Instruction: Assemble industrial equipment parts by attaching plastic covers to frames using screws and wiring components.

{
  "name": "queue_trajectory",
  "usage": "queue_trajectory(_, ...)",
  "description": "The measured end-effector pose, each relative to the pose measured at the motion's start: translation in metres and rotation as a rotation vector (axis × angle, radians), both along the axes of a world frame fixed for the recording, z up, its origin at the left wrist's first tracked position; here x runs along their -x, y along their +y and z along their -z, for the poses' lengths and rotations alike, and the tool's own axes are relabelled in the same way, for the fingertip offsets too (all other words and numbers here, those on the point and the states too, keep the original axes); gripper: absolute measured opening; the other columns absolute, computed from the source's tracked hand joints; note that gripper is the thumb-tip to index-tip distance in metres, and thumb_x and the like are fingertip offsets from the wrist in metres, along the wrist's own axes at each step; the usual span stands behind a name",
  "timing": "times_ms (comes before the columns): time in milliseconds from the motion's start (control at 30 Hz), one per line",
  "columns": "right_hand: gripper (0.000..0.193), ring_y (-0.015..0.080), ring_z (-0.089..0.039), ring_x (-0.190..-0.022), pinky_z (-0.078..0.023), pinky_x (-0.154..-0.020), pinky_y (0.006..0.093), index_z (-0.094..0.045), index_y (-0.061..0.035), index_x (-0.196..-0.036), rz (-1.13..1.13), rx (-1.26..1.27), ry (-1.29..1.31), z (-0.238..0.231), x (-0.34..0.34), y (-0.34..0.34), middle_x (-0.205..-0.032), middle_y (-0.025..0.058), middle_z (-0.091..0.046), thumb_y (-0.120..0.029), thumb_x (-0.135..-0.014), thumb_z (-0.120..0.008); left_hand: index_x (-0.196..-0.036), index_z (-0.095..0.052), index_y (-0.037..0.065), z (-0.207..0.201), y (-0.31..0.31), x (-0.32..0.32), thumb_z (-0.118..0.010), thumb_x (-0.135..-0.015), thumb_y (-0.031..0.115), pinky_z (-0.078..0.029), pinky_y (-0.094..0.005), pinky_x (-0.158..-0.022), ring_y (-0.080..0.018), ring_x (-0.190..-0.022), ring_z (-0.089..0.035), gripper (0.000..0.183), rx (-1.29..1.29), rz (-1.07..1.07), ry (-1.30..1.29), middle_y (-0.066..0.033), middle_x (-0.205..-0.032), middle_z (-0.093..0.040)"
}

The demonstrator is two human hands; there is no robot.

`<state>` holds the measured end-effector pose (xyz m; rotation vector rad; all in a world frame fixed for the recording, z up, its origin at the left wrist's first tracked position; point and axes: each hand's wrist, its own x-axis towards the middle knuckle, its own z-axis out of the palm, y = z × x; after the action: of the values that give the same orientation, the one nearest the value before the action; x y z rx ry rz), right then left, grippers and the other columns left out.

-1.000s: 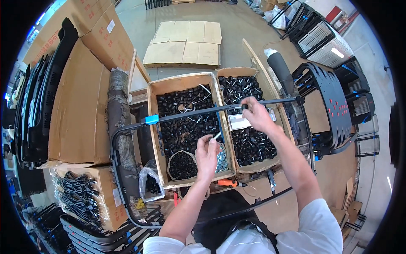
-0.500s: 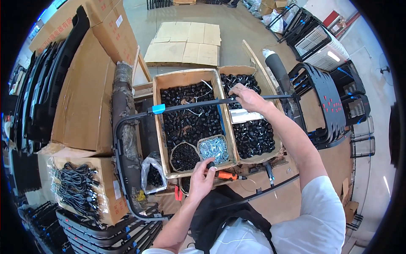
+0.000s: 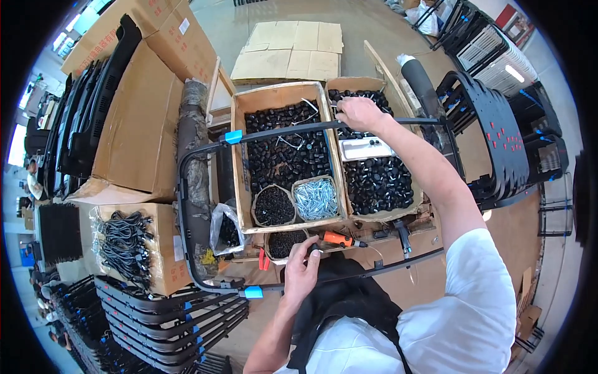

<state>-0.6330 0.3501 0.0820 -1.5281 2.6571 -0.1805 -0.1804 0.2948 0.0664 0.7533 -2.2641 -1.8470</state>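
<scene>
A black tubular frame (image 3: 293,129) with rounded corners and blue pieces lies across the wooden parts boxes. My right hand (image 3: 362,115) is at its far bar, over a bin of black knobs (image 3: 383,184); the fingers are closed, and what they pinch is hidden. Below the boxes, near the frame's near bar, my left hand (image 3: 302,268) pinches a small black knob (image 3: 314,248) between thumb and fingers. An orange-and-black power screwdriver (image 3: 339,239) lies just beyond it. Silver screws (image 3: 316,198) fill a small tub in the left box, beside a tub of small black screws (image 3: 274,206).
A white tray (image 3: 355,149) sits in the right bin. Stacked black frames (image 3: 149,311) stand at lower left, more panels (image 3: 498,134) at right. A carton of coiled cables (image 3: 128,246) and a wrapped post (image 3: 193,143) flank the left side. Flattened cardboard (image 3: 289,50) lies beyond.
The whole view has shifted. My right hand has moved slightly farther over the knob bin. My left hand, still with the black knob, has drawn nearer to me, away from the screw tub.
</scene>
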Motion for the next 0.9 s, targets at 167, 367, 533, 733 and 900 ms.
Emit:
queue_trajectory(167,0.036,0.0432,-0.072,-0.101,-0.056,-0.093,0.0553,-0.072,-0.0087,-0.114,0.091,-0.023,-0.037,-0.006,-0.007,-0.014,-0.101,0.0221,-0.076,-0.040,-0.100,-0.059,-0.138,-0.061,0.003,-0.005,0.027,-0.012,-0.065,-0.102,0.013,-0.055,-0.0347,-0.089,-0.0207,-0.096,-0.066,0.037,0.014,-0.030,-0.038,-0.0128,-0.118,-0.067)
queue_trajectory(367,0.045,0.0440,-0.073,-0.103,-0.057,-0.093,0.0545,-0.077,-0.0022,-0.093,0.156,-0.004,-0.092,-0.001,-0.011,-0.012,-0.102,0.0253,-0.076,-0.043,-0.101,-0.058,-0.135,-0.061,0.002,-0.003,0.042,-0.023,-0.066,-0.102,0.012,-0.054,-0.0369,-0.096,-0.0246,-0.103,-0.066,0.035,0.015,0.025,-0.046,-0.0150,-0.120,-0.067)
queue_trajectory(533,0.034,0.0325,-0.076,-0.105,-0.060,-0.091,0.0501,-0.078,-0.0022,-0.095,0.229,-0.379,-0.322,-0.020,0.000,-0.013,-0.107,0.0241,-0.077,-0.031,-0.094,-0.061,-0.138,-0.061,0.004,-0.004,0.049,-0.021,-0.064,-0.102,0.011,-0.052,-0.0383,-0.103,-0.0292,-0.118,-0.067,0.037,-0.078,0.156,-0.078,-0.0152,-0.129,-0.069)
queue_trajectory(733,0.040,0.0396,-0.074,-0.107,-0.059,-0.093,0.0531,-0.076,-0.0039,-0.107,0.241,-0.101,0.107,0.008,-0.008,-0.017,-0.109,0.0214,-0.077,-0.037,-0.101,-0.054,-0.141,-0.057,0.006,0.003,0.074,-0.013,-0.063,-0.101,0.008,-0.052,-0.0386,-0.105,-0.0281,-0.122,-0.066,0.040,-0.230,0.334,-0.104,-0.0121,-0.133,-0.068)
queue_trajectory(900,0.033,0.0441,-0.074,-0.102,-0.060,-0.088,0.0552,-0.072,-0.0027,-0.110,0.173,0.095,0.097,0.040,0.007,-0.025,-0.103,0.0251,-0.076,-0.027,-0.104,-0.050,-0.139,-0.057,0.008,0.014,0.094,-0.010,-0.065,-0.102,0.010,-0.053,-0.0403,-0.105,-0.0302,-0.125,-0.065,0.038,-0.111,0.570,-0.121,-0.0118,-0.133,-0.066)
